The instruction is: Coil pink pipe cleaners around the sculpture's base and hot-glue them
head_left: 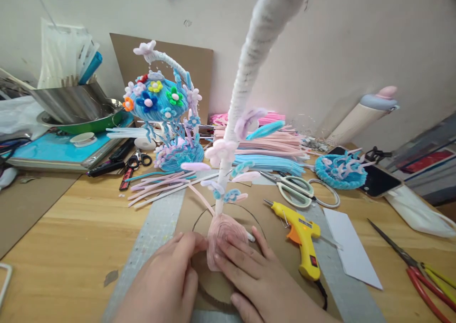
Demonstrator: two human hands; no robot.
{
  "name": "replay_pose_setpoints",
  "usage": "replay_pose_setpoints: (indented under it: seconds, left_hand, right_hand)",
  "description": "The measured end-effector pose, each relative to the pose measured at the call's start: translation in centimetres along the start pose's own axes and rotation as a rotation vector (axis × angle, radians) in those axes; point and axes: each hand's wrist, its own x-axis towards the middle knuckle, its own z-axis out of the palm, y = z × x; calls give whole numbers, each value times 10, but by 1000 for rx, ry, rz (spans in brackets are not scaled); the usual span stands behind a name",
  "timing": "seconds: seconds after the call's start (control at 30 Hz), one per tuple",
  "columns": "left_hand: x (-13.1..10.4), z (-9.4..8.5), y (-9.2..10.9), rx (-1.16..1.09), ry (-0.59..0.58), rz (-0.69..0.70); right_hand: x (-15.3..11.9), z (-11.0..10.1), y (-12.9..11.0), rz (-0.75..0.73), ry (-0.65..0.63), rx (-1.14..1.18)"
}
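Observation:
A pink coiled pipe-cleaner base point(225, 230) rests on a piece of cardboard that has a dark circle drawn round it. From it rises a white wrapped stem point(245, 76), upright and leaning right toward the top, with pastel pipe-cleaner flowers and leaves along its lower part. My right hand point(254, 270) lies flat on the coil, fingers stretched out and a little apart. At the coil's left edge, my left hand point(171, 270) is closed, its fingertips bent against the pink rim. A pale pink pipe cleaner point(201, 198) sticks out from the coil toward the upper left.
To the right lie a yellow glue gun point(299, 235), pale-handled scissors point(294, 190), a white card point(351, 247) and red-handled shears point(416, 270). Behind stand a blue flowered pipe-cleaner jellyfish point(156, 99), bundled pipe cleaners point(267, 164), a blue coiled dish point(338, 171) and a metal pot point(71, 102).

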Motion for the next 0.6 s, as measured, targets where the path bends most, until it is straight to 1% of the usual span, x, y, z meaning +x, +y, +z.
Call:
replay_pose_setpoints:
  seconds: [0.07, 0.2, 0.37, 0.47, 0.6]
  left_hand:
    - [1, 0, -1, 24, 4, 20]
    - [4, -2, 0, 38, -26, 53]
    - [-1, -5, -1, -58, -41, 19]
    - [-11, -2, -4, -91, 17, -2]
    - [-24, 7, -6, -49, 88, 62]
  right_hand:
    - [0, 0, -1, -2, -9, -11]
    - [1, 0, -2, -7, 16, -10]
    - [1, 0, -2, 0, 20, -4]
    - [1, 2, -1, -7, 21, -17]
    - [1, 3, -1, -12, 40, -12]
